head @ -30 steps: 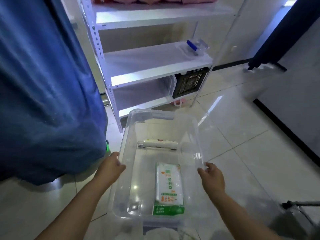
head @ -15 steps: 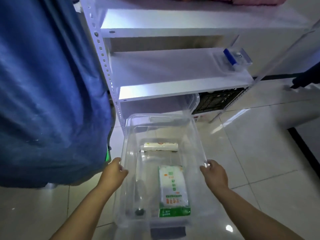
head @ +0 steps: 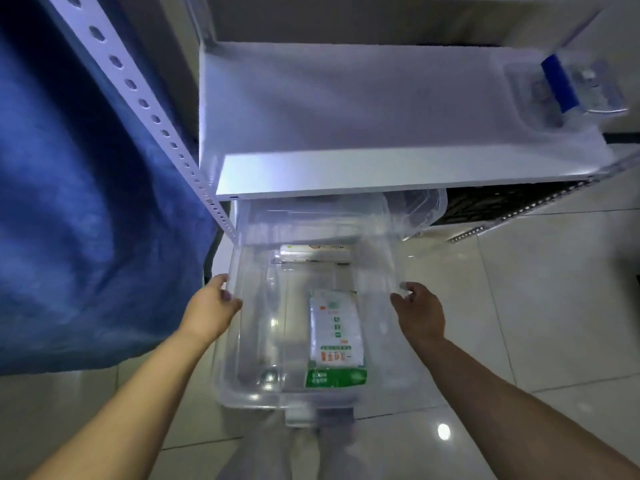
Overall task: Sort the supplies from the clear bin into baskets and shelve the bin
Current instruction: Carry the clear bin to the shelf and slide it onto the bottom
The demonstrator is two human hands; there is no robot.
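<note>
A white packet [head: 336,336] with a green band along its near end and small orange and green print lies flat on the floor of the clear bin [head: 231,382], towards the near right corner; the writing is too small to read. A second white packet [head: 314,252], with an orange mark, lies across the bin's far end.

The bin is held above a glossy pale tiled floor [head: 519,323], its far edge just under the front lip of a white metal shelf [head: 381,168] with a perforated upright [head: 138,98] at the left. On the shelf's far right corner sits a small clear item with a blue strip [head: 562,88]. Beneath that shelf, another clear container [head: 420,209] sits beside a dark crate [head: 498,200]. A large blue cloth [head: 79,202] fills the left side.

Both arms reach forward. The left hand [head: 211,310] grips the bin's left rim, fingers curled over the edge; the right hand [head: 420,315] grips the right rim likewise, the two well apart on opposite sides.
</note>
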